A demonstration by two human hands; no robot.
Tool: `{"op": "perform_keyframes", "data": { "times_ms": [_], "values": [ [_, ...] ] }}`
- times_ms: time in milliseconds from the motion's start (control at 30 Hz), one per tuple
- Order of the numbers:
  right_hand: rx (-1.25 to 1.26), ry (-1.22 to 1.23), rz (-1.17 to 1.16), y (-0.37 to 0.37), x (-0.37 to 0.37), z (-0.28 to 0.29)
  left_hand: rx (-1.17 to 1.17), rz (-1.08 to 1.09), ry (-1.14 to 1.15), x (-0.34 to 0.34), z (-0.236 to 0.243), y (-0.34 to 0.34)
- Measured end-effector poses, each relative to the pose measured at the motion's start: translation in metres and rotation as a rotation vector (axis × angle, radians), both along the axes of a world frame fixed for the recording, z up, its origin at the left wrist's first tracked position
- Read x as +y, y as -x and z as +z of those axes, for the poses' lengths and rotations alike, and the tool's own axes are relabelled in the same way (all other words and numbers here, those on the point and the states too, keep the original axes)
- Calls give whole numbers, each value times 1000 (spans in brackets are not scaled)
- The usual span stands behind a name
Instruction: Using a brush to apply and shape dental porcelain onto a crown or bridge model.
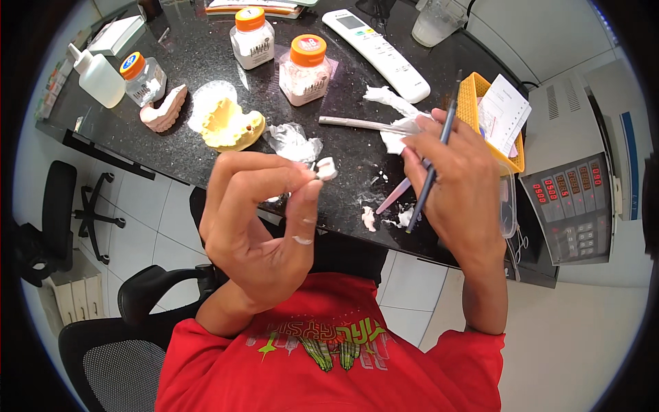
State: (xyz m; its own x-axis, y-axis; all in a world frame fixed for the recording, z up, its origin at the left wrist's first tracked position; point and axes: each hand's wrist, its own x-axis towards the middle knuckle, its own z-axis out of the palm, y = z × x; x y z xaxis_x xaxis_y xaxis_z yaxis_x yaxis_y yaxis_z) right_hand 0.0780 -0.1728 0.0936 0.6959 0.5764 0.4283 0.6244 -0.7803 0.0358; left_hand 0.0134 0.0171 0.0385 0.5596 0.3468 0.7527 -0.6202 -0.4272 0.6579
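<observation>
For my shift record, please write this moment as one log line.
left hand: pinches small white piece | right hand: holds slim dark tool | on dark countertop: yellow dental cast, pink dental cast

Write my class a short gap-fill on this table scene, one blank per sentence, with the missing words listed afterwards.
1. While the right hand holds a slim dark tool, the ____ hand pinches a small white piece.
2. The dental cast beside the crumpled wrap is ____ in colour.
3. The white remote control lies to the ____ of the pinkish jar.
4. The person's shirt is ____.
Missing words: left; yellow; right; red.
</observation>
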Motion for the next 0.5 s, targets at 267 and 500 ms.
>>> {"op": "perform_keyframes", "data": {
  "times_ms": [267,500],
  "values": [
    [143,-480,-161,6,-3,-2,90,-130,-9,-11,2,-17],
    [188,-684,-68,23,0,-7,192,-209,-129,-17,3,-15]
  ]
}}
